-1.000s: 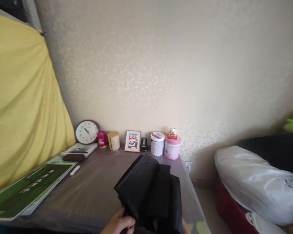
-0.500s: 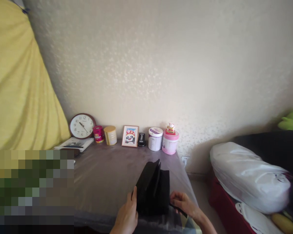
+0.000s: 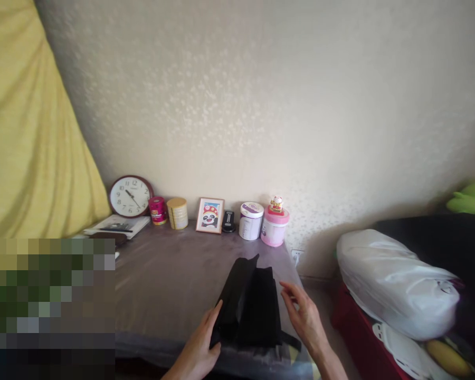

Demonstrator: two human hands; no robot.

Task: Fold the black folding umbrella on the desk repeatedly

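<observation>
A black fabric bag (image 3: 257,311) stands near the front edge of the table, its top spread apart in folds. My left hand (image 3: 200,338) grips its lower left side, thumb toward me and fingers along the edge. To the right of the bag, my right hand (image 3: 304,316) hovers with fingers slightly bent and apart, holding nothing. Below that hand a short black strap (image 3: 291,341) sticks out from the bag's lower right corner. What is inside the bag is too dark to make out.
Along the wall on the grey-covered table (image 3: 158,285) stand a clock (image 3: 130,196), a pink can (image 3: 157,211), a yellow-lidded can (image 3: 177,214), a framed panda picture (image 3: 209,215), and two tubs (image 3: 251,221), one topped by a figurine (image 3: 276,205). A white plastic bag (image 3: 396,285) lies right.
My right hand has let go of the black strap and risen, its fingers opening. The bag's top has spread wider, its right part leaning right. My left hand keeps its hold.
</observation>
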